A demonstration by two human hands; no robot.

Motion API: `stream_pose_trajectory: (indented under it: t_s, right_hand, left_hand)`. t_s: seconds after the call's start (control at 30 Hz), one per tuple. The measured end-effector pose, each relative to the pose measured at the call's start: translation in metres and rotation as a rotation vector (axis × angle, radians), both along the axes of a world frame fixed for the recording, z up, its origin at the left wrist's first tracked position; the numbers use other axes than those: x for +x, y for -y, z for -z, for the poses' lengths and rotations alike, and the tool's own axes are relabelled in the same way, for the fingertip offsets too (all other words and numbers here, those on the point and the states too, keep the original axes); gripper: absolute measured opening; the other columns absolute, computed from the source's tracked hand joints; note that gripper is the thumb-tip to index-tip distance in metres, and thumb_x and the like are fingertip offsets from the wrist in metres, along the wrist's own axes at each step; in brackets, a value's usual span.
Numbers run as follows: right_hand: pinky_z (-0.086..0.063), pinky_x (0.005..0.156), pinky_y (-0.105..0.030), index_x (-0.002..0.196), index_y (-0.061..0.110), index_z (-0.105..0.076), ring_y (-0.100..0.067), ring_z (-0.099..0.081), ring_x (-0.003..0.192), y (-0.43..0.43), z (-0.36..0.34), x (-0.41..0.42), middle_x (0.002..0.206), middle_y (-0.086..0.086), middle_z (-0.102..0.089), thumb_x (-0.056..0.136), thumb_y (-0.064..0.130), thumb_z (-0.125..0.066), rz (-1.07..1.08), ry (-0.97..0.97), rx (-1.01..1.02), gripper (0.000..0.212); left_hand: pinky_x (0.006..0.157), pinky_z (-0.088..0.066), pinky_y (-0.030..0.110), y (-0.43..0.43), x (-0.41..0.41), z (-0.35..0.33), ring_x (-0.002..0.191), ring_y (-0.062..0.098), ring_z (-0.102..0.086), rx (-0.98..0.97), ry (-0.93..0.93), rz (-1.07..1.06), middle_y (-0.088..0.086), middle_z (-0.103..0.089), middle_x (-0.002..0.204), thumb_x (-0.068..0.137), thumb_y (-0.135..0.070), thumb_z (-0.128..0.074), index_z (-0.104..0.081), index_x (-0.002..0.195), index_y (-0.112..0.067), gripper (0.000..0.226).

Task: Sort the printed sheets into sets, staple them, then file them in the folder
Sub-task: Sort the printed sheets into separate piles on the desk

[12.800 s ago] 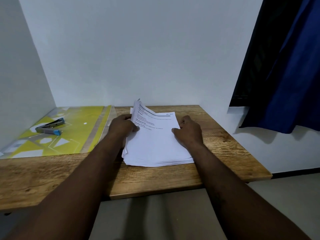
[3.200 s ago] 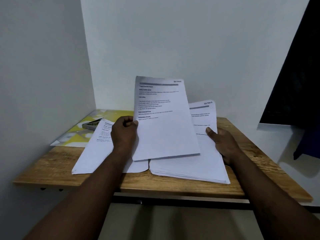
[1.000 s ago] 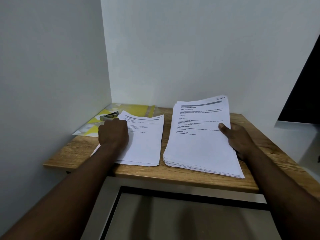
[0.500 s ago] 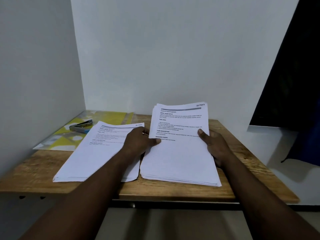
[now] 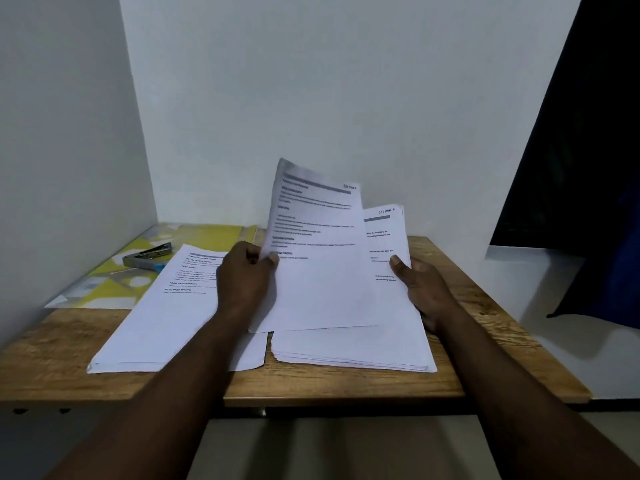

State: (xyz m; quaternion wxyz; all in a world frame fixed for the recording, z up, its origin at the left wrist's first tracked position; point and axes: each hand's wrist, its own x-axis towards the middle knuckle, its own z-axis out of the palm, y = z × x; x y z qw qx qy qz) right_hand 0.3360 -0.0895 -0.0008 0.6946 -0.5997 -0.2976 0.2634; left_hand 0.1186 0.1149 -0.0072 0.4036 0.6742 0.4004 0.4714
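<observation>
The left hand [image 5: 244, 278] pinches the lifted sheet [image 5: 315, 271] by its left edge, long axis tilted up and away, over the main stack [image 5: 353, 348]. The sorted pile [image 5: 166, 317] lies just left of that hand on the worktop [image 5: 346, 386]. The right hand [image 5: 420, 285] holds the stack's right edge, thumb on top. The stack's top page reads "SECTION 4"; the pile shows "TASK DESCRIPTION".

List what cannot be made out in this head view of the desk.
Head view throughout.
Blurred, too small: body text on lifted sheet.
Mostly hidden behind it: top page of stack.
Partly under left pile: folder.
Beneath stack: fingers of right hand.
</observation>
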Motion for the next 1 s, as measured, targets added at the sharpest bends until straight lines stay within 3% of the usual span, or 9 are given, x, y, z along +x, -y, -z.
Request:
stream_pose_trajectory:
  t_s: [0.1,0.27,0.43,0.5,0.63,0.73,0.83,0.9,1.0]
  right_hand:
    - [-0.065,0.083,-0.046,0.126,0.007,-0.07,-0.034,-0.077,0.104,0.0,-0.001,-0.001,0.116,-0.013,-0.079,0.107,0.029,-0.061,0.002,0.004,-0.001,0.031]
    - [-0.063,0.086,-0.05,0.121,0.009,-0.072,-0.034,-0.078,0.1,-0.003,-0.001,-0.004,0.112,-0.012,-0.08,0.105,0.031,-0.063,0.014,0.014,-0.025,0.028]
    - [-0.061,0.089,-0.052,0.115,0.009,-0.073,-0.034,-0.079,0.095,-0.003,-0.001,-0.004,0.107,-0.012,-0.081,0.102,0.033,-0.066,0.038,0.022,-0.037,0.028]
    - [-0.063,0.086,-0.051,0.114,0.01,-0.073,-0.033,-0.079,0.093,-0.002,-0.002,-0.005,0.106,-0.011,-0.081,0.102,0.035,-0.066,0.039,0.04,-0.043,0.028]
    - [-0.066,0.064,-0.039,0.112,0.01,-0.072,-0.028,-0.08,0.085,0.0,-0.003,-0.007,0.1,-0.007,-0.082,0.103,0.033,-0.066,0.041,0.052,-0.031,0.026]
    - [-0.065,0.061,-0.035,0.11,0.01,-0.072,-0.024,-0.08,0.08,0.001,-0.003,-0.008,0.095,-0.005,-0.082,0.104,0.031,-0.064,0.04,0.071,-0.033,0.023]
    - [-0.066,0.068,-0.039,0.112,0.01,-0.072,-0.028,-0.08,0.087,0.001,-0.002,-0.006,0.102,-0.008,-0.082,0.103,0.033,-0.065,0.051,0.084,-0.05,0.026]
    - [-0.066,0.076,-0.043,0.115,0.009,-0.073,-0.033,-0.079,0.095,0.001,-0.001,-0.004,0.107,-0.01,-0.081,0.102,0.036,-0.066,0.06,0.092,-0.059,0.031]
    - [-0.067,0.073,-0.043,0.114,0.009,-0.073,-0.033,-0.079,0.095,0.001,0.0,-0.004,0.107,-0.01,-0.081,0.103,0.035,-0.065,0.055,0.101,-0.053,0.029]
  left_hand:
    - [0.075,-0.044,0.034,-0.014,-0.022,-0.008,0.089,0.023,-0.064,0.024,0.011,-0.063,-0.004,-0.071,0.092,0.09,-0.033,-0.077,-0.068,0.093,-0.02,0.017]
    - [0.08,-0.052,0.036,-0.045,-0.073,-0.01,0.095,0.028,-0.068,-0.019,-0.211,-0.144,0.002,-0.071,0.101,0.082,-0.026,-0.082,-0.068,0.1,-0.021,0.023]
    - [0.078,-0.046,0.032,-0.06,-0.118,-0.007,0.104,0.031,-0.066,0.041,-0.496,-0.166,0.005,-0.071,0.104,0.078,-0.02,-0.082,-0.069,0.097,-0.02,0.023]
    - [0.077,-0.044,0.032,-0.064,-0.127,-0.003,0.105,0.033,-0.066,0.061,-0.546,-0.205,0.009,-0.072,0.108,0.079,-0.019,-0.079,-0.069,0.101,-0.022,0.025]
    - [0.078,-0.046,0.034,-0.072,-0.136,0.004,0.111,0.036,-0.065,0.099,-0.62,-0.26,0.012,-0.072,0.117,0.083,-0.018,-0.073,-0.069,0.118,-0.019,0.035]
    - [0.076,-0.048,0.036,-0.077,-0.139,0.006,0.108,0.037,-0.065,0.103,-0.71,-0.286,0.011,-0.072,0.112,0.081,-0.026,-0.074,-0.069,0.109,-0.017,0.029]
    - [0.073,-0.045,0.035,-0.081,-0.139,0.004,0.109,0.038,-0.065,0.062,-0.785,-0.287,0.011,-0.072,0.111,0.079,-0.034,-0.076,-0.07,0.101,-0.015,0.03]
    - [0.07,-0.043,0.033,-0.08,-0.138,0.001,0.106,0.037,-0.067,0.038,-0.789,-0.266,0.011,-0.072,0.107,0.078,-0.033,-0.079,-0.07,0.095,-0.014,0.027]
    - [0.067,-0.044,0.033,-0.082,-0.135,-0.001,0.102,0.035,-0.068,-0.007,-0.787,-0.241,0.011,-0.073,0.107,0.077,-0.031,-0.083,-0.066,0.09,-0.014,0.028]
